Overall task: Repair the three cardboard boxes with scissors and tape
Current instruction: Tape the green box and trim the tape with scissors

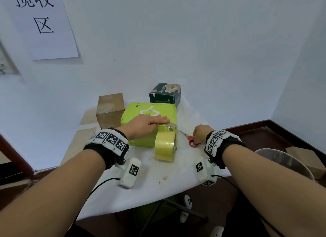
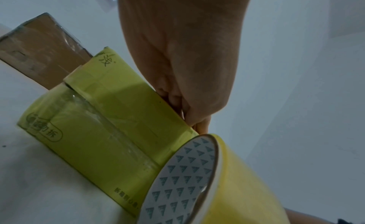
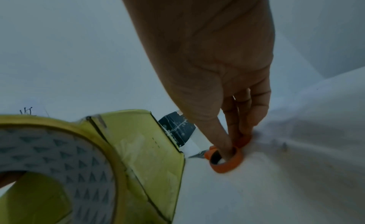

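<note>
Nearest the person, the roll of yellow tape (image 1: 165,146) stands on edge on the white table (image 1: 158,189), leaning against the front right corner of the green box (image 1: 150,121), with a strip drawn up from it onto the box's top edge. Just right of the roll lie the scissors (image 1: 189,138), flat on the cloth: their long axis runs from the orange handles, nearest the person, up and left to the blade tips, which point toward that same taped corner. The right hand (image 1: 200,134) is the nearer hand to them and is already on them; the right wrist view shows its fingers (image 3: 227,143) curled into and around an orange loop, gripping the handles, with the blades apparently together. The left hand (image 1: 148,123) lies flat on top of the green box, fingers straight and pressed down near the torn corner, seemingly holding the strip's end in place. So the cut likely turns on 1 relation: the strip between roll and box lies left of the blade tips, and the scissors must lift and swing that way. Farther back, the brown box (image 1: 110,109) stands left of the green one, and the dark box (image 1: 165,93) sits behind it, its top torn.
</note>
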Motion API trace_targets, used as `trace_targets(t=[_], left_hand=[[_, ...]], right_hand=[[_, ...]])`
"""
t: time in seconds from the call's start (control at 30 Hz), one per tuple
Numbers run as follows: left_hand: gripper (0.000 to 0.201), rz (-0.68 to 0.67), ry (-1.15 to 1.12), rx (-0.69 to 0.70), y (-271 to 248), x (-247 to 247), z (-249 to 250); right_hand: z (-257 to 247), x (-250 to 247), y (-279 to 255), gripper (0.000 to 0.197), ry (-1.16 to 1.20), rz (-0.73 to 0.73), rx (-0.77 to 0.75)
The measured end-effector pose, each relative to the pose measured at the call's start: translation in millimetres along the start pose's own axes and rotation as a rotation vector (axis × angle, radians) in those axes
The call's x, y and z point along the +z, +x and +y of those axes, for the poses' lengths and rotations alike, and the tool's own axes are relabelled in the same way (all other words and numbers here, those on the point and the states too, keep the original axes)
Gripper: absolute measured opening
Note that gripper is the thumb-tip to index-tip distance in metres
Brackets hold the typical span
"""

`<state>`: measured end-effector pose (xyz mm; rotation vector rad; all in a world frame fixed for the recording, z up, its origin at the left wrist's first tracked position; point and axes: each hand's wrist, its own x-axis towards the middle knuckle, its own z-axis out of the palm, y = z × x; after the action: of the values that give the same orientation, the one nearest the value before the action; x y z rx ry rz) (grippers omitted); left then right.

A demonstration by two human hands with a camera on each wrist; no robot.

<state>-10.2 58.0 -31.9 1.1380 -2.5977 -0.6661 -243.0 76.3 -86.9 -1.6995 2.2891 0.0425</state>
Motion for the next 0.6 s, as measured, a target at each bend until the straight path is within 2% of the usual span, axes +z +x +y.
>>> trace_targets(t=[0.1,0.23,0.3,0.37,0.43,0.47,0.53,0.6], left_hand=[[0.052,0.002,0.002,0.002,-0.9,0.4,-0.8],[0.052,0.004,0.002,0.007,-2.0,1.5,0.2],[0.052,0.008,0.002,0.009,-2.3,1.8,-0.2],[0.052,0.009,0.003,0.012,-2.3,2.2,-1.2],[0.052,0.009,0.004,0.013,-2.2,2.2,-1.7],[0.052,0.01,0.004,0.014,-2.2,2.1,-2.1],[0.053,0.013,0.002,0.019,-2.2,2.2,-3.4],[0.053,0.019,0.001,0.025,-2.2,3.2,-5.2]], right_hand=[[1.6,-0.9,-2.2,0.037,0.033,0.008,0.008],[10.6,-0.2,-3.1,0.032,0.19,0.08,0.064],[13.9,0.9,-4.0,0.019,0.413,0.086,0.076],[12.6,-1.1,-9.6,0.006,0.878,0.073,0.047],[5.7,-8.8,-19.9,0.009,1.297,0.049,0.001],[-0.2,-13.3,-24.1,0.014,1.415,0.026,-0.034],[-15.7,-22.8,-30.3,0.019,1.512,0.007,-0.134],[-29.9,-29.7,-34.1,0.024,1.451,0.04,-0.235]])
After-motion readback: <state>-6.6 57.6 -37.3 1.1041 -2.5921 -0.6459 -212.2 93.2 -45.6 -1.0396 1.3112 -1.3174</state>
